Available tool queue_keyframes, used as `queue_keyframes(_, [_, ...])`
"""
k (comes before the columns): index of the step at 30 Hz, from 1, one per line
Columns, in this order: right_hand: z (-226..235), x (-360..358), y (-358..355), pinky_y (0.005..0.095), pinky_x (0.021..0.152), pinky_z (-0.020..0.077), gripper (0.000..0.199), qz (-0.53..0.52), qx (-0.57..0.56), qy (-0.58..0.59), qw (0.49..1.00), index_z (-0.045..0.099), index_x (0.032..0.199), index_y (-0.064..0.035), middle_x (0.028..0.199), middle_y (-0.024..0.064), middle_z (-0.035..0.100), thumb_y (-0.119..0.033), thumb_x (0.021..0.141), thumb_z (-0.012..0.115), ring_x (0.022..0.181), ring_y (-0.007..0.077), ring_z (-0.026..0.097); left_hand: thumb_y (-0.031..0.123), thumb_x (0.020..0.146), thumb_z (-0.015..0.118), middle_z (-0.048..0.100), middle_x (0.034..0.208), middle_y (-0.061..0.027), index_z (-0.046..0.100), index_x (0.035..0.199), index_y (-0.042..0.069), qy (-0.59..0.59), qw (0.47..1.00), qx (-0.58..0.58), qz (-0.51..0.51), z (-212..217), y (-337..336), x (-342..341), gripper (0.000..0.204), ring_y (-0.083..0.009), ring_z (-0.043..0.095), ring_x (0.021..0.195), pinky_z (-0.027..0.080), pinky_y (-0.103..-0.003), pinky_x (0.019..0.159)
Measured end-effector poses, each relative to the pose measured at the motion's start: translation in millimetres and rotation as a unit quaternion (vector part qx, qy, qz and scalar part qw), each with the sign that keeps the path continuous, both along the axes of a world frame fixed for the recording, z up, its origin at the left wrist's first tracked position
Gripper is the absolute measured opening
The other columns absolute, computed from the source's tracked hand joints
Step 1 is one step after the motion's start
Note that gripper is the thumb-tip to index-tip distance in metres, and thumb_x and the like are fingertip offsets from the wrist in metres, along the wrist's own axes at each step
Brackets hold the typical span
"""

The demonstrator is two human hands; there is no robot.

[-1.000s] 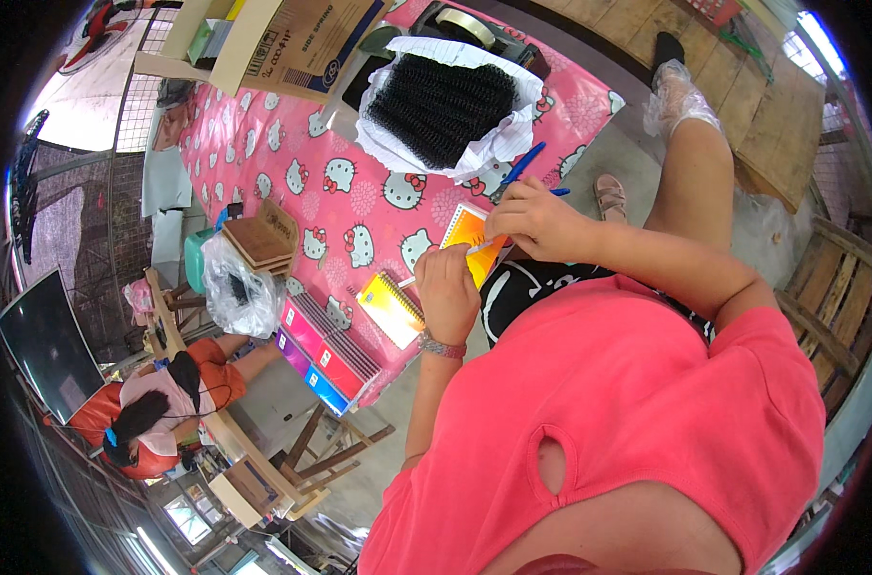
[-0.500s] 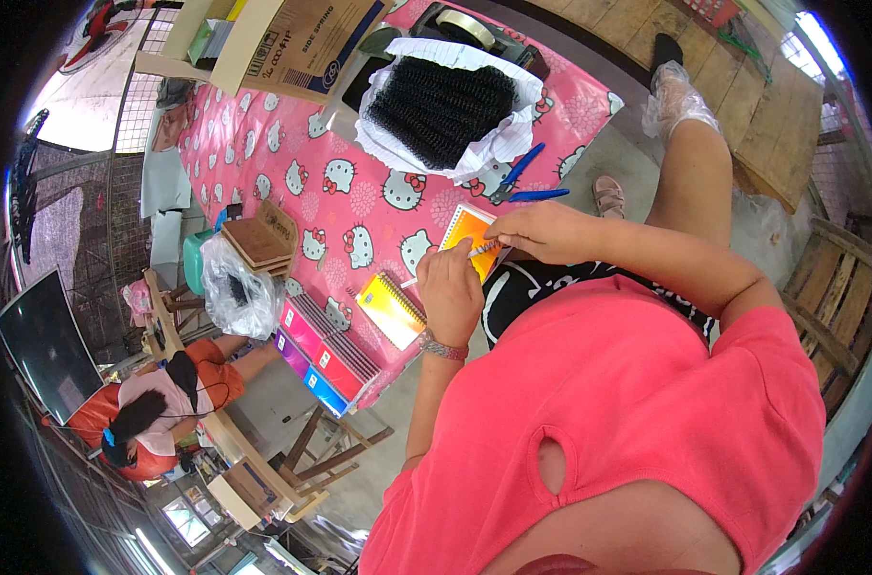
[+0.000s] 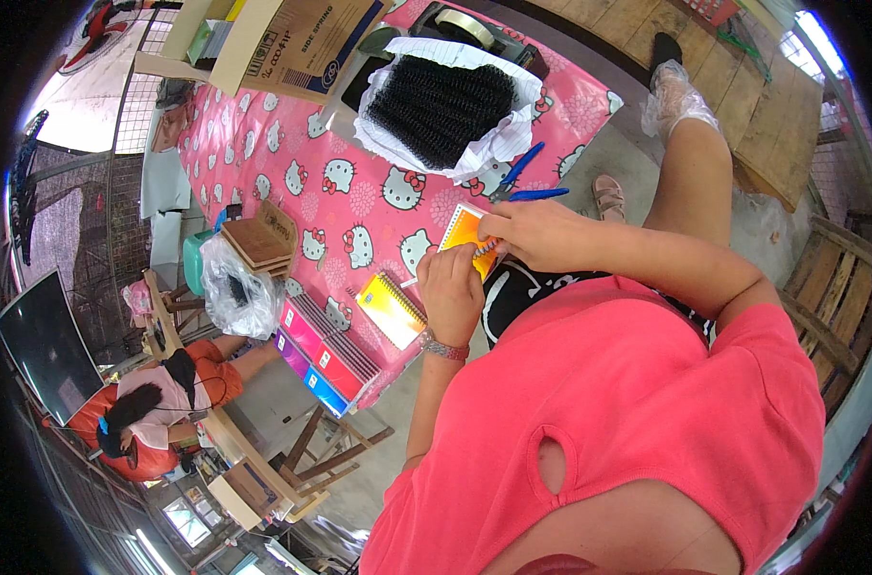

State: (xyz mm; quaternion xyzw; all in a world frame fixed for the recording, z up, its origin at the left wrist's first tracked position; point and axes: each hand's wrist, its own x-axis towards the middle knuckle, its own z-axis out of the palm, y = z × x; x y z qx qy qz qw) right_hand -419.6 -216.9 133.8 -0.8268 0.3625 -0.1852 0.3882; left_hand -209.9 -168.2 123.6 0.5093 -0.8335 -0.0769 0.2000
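A small orange notepad (image 3: 461, 226) with punched holes along one edge sits at the table's near edge, between my hands. My left hand (image 3: 452, 289) grips its near left part, fingers bent over it. From the right, my right hand (image 3: 536, 236) closes its fingers at the pad's edge, by a short dark spiral coil (image 3: 485, 249). Fingers hide part of the coil and pad. Left of my left hand lies a yellow spiral notepad (image 3: 391, 310), its black coil in place. Blue-handled pliers (image 3: 520, 179) rest beyond my right hand.
Black spiral coils (image 3: 441, 107) fill a paper-lined tray (image 3: 524, 123). Stacked notepads (image 3: 323, 353) stand at the table's left edge, near brown boards (image 3: 260, 238) and a plastic bag (image 3: 239, 292). A cardboard box (image 3: 306, 46) stands far back. Another person (image 3: 158, 407) sits at left.
My right hand has shifted slightly left over the pad, and its fingers have curled more. My left hand has barely moved. The person at left has lifted an arm forward.
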Motion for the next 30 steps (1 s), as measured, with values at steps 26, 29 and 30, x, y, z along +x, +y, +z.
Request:
queue_keyframes(26, [1,36,-1,0.0471,0.099,0.0367,0.017,0.013,-0.197,0.142,0.970,0.068,0.078,-0.0106,0.073,0.0043,0.066,-0.027,0.073,0.067,0.086,0.0203,0.064,0.020,0.084,0.064,0.058,0.106,-0.0065,0.059,0.105,0.011,-0.054,0.986,0.033,0.152,-7,9,-4,0.024,-0.0290,0.051,0.108,0.034,-0.048,0.090])
queue_keyframes(29, [3,36,-4,0.0467,0.099,0.0367,0.016,0.021,-0.183,0.175,0.967,0.069,0.078,-0.0111,0.072,0.0037,0.066,-0.026,0.073,0.067,0.084,0.0195,0.064,0.019,0.083,0.065,0.058,0.105,-0.0065,0.059,0.106,0.011,-0.042,0.987,0.047,0.147,-4,11,-4,0.025,-0.0294,0.051,0.108,0.034,-0.048,0.089])
queue_keyframes(30, [9,35,-3,0.0463,0.098,0.0368,0.015,-0.002,-0.226,0.137,0.964,0.069,0.077,-0.0115,0.071,0.0032,0.065,-0.026,0.074,0.067,0.082,0.0194,0.064,0.019,0.083,0.065,0.058,0.105,-0.0065,0.059,0.106,0.011,-0.043,0.987,0.046,0.150,-6,9,-3,0.025,-0.0294,0.051,0.108,0.034,-0.048,0.089])
